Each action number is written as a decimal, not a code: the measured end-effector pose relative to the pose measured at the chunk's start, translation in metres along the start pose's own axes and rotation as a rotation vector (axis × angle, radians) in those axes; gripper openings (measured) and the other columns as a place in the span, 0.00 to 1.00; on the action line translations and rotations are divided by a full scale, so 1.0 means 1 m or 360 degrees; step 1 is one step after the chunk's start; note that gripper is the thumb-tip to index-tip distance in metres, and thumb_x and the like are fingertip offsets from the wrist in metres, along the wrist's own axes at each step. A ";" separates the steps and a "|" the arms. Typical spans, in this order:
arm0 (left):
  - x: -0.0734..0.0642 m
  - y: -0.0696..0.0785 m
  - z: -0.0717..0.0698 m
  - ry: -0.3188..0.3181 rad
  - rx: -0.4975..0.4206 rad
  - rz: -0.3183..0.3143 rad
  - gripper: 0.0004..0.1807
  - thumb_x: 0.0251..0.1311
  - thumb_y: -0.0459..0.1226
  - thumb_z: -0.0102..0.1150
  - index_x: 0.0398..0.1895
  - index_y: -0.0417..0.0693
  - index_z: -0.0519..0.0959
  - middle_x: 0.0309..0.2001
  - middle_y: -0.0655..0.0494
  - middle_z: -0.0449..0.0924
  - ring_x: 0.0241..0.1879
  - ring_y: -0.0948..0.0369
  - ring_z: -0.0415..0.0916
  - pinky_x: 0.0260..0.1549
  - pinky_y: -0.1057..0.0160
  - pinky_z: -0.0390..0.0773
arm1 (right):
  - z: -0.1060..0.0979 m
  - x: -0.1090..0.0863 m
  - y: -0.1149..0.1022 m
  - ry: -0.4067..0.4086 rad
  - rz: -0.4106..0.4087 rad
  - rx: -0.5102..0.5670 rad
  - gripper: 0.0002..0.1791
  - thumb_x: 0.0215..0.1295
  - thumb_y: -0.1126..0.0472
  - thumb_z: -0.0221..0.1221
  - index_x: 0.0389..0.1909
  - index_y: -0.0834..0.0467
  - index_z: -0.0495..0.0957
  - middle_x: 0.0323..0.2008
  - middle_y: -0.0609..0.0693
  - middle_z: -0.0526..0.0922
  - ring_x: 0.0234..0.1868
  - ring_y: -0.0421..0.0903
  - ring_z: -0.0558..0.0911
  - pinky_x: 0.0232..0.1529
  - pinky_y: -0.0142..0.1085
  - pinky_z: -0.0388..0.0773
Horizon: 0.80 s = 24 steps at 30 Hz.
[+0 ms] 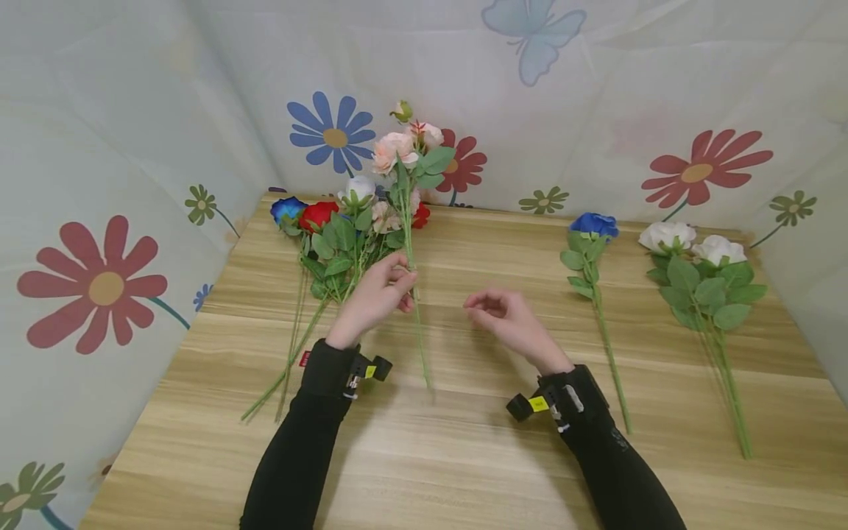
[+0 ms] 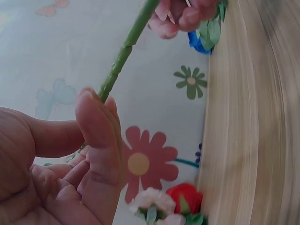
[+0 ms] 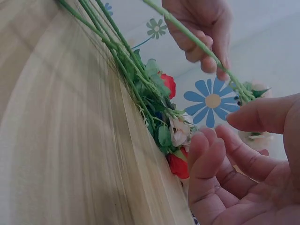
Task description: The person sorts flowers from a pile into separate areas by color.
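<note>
My left hand (image 1: pixel 376 296) pinches the green stem of a pale pink artificial flower (image 1: pixel 395 152) between thumb and fingers. The flower stands nearly upright above the table, its blooms and a bud at the top and the stem's lower end pointing toward me. In the left wrist view the stem (image 2: pixel 123 55) runs up from the fingertips. My right hand (image 1: pixel 517 327) hovers to the right of that stem, fingers loosely curled, thumb and fingertips apart in the right wrist view with nothing between them.
Left on the wooden table (image 1: pixel 450 456) lies a bunch with a blue rose (image 1: pixel 288 209), a red rose (image 1: pixel 319 216) and a white rose (image 1: pixel 358 189). To the right lie a single blue rose (image 1: pixel 594 225) and white roses (image 1: pixel 668 236). A flower-printed curtain (image 1: pixel 583 88) hangs behind.
</note>
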<state>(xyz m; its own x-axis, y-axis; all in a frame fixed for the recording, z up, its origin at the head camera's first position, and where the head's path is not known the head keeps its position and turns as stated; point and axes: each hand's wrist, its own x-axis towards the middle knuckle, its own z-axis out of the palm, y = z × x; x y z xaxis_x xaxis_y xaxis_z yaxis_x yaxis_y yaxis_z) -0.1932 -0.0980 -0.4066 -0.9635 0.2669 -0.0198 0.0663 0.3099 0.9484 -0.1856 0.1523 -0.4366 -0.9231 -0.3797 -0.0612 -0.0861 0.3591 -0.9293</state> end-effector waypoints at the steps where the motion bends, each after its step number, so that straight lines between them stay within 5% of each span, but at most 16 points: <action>1: 0.002 0.001 0.005 -0.0010 -0.0026 0.0001 0.07 0.77 0.37 0.49 0.47 0.42 0.67 0.28 0.51 0.79 0.35 0.38 0.82 0.42 0.44 0.85 | 0.000 -0.002 0.001 -0.0030 0.0018 0.0015 0.15 0.71 0.64 0.57 0.53 0.70 0.77 0.47 0.68 0.83 0.40 0.47 0.84 0.42 0.33 0.82; 7: 0.013 0.004 0.027 -0.0096 -0.0128 -0.0010 0.05 0.76 0.35 0.49 0.46 0.41 0.68 0.29 0.49 0.81 0.39 0.35 0.83 0.45 0.42 0.84 | -0.001 -0.011 0.006 -0.0263 0.0087 0.0111 0.19 0.75 0.60 0.56 0.59 0.69 0.75 0.51 0.67 0.83 0.45 0.47 0.85 0.45 0.37 0.84; 12: 0.018 0.002 0.037 -0.0137 -0.0145 -0.0005 0.06 0.76 0.34 0.49 0.47 0.38 0.71 0.33 0.43 0.83 0.31 0.49 0.85 0.44 0.46 0.86 | 0.001 -0.016 0.008 -0.0447 0.0083 0.0164 0.20 0.76 0.60 0.54 0.61 0.70 0.72 0.51 0.66 0.83 0.44 0.44 0.84 0.47 0.37 0.84; 16: 0.020 0.000 0.042 -0.0150 -0.0160 -0.0010 0.06 0.75 0.33 0.51 0.46 0.37 0.72 0.35 0.41 0.83 0.28 0.62 0.83 0.42 0.51 0.87 | 0.005 -0.018 0.007 -0.0522 0.0063 0.0208 0.21 0.74 0.61 0.55 0.59 0.72 0.72 0.49 0.69 0.82 0.43 0.43 0.84 0.46 0.39 0.85; 24: 0.023 -0.004 0.050 -0.0229 -0.0138 0.0004 0.04 0.74 0.32 0.52 0.44 0.37 0.72 0.35 0.41 0.84 0.28 0.63 0.82 0.40 0.56 0.87 | 0.011 -0.022 0.010 -0.0573 0.0031 0.0266 0.16 0.74 0.66 0.53 0.53 0.75 0.72 0.42 0.68 0.82 0.40 0.44 0.84 0.43 0.34 0.85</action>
<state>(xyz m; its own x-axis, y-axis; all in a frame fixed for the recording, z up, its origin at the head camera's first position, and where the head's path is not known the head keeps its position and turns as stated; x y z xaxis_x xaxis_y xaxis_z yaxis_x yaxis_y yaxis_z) -0.2029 -0.0478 -0.4268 -0.9158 0.3976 -0.0566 0.0401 0.2308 0.9722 -0.1623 0.1552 -0.4488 -0.7308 -0.6597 -0.1755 0.0197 0.2366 -0.9714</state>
